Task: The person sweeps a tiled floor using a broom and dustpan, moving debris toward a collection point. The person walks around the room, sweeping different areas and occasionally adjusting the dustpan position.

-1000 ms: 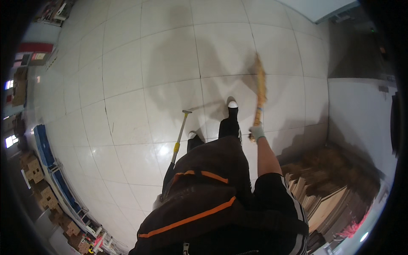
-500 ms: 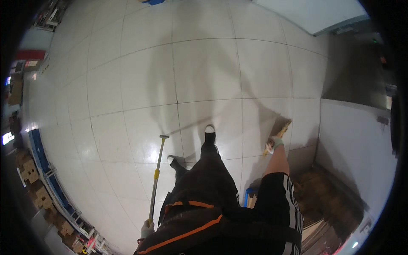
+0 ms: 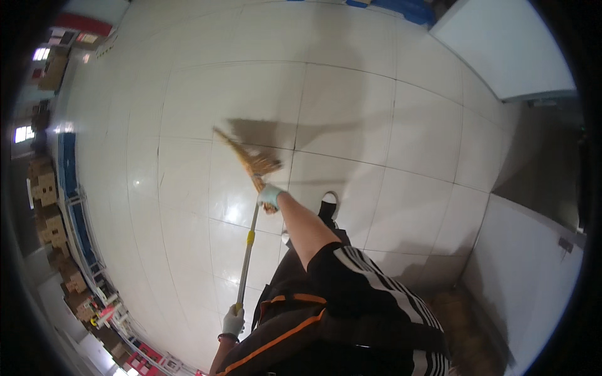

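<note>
My right hand, in a pale glove, is closed round the handle end of a straw hand broom. The broom points away to the far left above the floor, its bristles fanned out and slightly blurred. At my lower left, my gloved left hand grips the yellow end of a long-handled scraper, a slim metal pole with a yellow collar. The pole slants up toward my right hand. Its head is hidden behind that hand and the broom.
Pale tiles cover the floor, and my shoe stands just beyond my right forearm. A white panel rises at the right, with a pale cabinet farther back. Along the left run shelving with blue rails and cardboard boxes.
My right hand has swung the straw broom from the right across my front to the left, near the scraper pole. My left hand keeps its hold. The view has turned somewhat.
</note>
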### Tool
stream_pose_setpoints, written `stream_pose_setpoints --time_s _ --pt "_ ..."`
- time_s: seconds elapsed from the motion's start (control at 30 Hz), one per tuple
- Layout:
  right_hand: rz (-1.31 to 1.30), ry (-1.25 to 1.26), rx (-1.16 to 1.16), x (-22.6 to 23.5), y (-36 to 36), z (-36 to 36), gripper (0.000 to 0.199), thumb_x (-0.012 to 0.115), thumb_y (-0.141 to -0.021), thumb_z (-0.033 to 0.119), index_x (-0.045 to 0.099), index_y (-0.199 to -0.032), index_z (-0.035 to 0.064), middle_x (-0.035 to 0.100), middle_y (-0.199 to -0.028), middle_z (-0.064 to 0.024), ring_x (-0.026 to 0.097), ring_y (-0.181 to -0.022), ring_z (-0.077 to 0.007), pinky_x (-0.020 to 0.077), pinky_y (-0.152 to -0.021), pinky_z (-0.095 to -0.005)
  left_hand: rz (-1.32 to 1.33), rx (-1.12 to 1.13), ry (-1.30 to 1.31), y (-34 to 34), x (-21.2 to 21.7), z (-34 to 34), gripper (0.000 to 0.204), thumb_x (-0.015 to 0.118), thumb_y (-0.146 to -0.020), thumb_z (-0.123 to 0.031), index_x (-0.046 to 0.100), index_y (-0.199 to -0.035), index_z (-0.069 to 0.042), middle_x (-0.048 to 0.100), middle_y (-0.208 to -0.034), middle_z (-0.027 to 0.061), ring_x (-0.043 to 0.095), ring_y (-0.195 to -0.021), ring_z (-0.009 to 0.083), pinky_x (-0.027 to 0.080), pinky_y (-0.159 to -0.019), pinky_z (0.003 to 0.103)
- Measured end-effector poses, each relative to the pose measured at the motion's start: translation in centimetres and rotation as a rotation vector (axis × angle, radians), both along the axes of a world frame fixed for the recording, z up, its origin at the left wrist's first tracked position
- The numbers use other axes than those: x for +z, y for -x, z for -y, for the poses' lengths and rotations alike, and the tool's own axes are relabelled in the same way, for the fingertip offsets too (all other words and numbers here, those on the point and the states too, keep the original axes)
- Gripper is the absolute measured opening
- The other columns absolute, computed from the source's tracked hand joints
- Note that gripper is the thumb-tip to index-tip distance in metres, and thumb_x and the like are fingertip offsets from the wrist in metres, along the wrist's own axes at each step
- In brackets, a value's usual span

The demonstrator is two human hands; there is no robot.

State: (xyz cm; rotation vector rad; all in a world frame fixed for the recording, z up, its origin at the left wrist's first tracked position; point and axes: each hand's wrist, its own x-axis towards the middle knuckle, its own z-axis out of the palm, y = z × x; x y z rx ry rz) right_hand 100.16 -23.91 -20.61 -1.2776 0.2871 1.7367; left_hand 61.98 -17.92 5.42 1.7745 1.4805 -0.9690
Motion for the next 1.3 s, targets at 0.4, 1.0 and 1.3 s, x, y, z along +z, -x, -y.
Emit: stream_pose_setpoints --time_s 0.4,1.0,1.3 --pt "0.818 0.181 0.064 0.7 10.4 17.0 0.049 0.057 -0.077 0.012 0.033 -0.119 0.0078 0.050 -0.071 -0.0134 0.053 -0.059 -0.0341 0.0467 -0.061 -0.0460 0.153 0.187 0.137 8.3 -5.5 0.5 0.037 0.054 -0.085 -0.023 0.047 -0.118 -0.007 0.060 -0.073 0.0113 0.057 -0.047 0.0177 0.047 -0.041 0.031" --pt "-0.003 0.681 -0.829 9.8 21.1 31.8 0.019 0.052 -0.080 0.002 0.036 -0.071 0.0057 0.035 -0.049 -0.0041 0.042 -0.036 -0.0185 0.0410 -0.035 -0.0295 0.292 0.057 -0.042 29.7 -7.0 7.9 0.044 0.052 -0.085 -0.030 0.046 -0.123 -0.009 0.061 -0.099 0.0223 0.058 -0.091 0.0401 0.046 -0.076 0.046" --pt "-0.034 0.723 -0.209 9.2 20.6 33.9 0.023 0.056 -0.082 0.010 0.040 -0.065 0.0113 0.043 -0.048 -0.0021 0.042 -0.036 -0.0160 0.0369 -0.033 -0.0272 0.101 0.137 0.004 33.2 -1.5 12.9 0.053 0.049 -0.086 -0.035 0.038 -0.134 -0.018 0.062 -0.103 0.0190 0.059 -0.092 0.0374 0.047 -0.075 0.043"
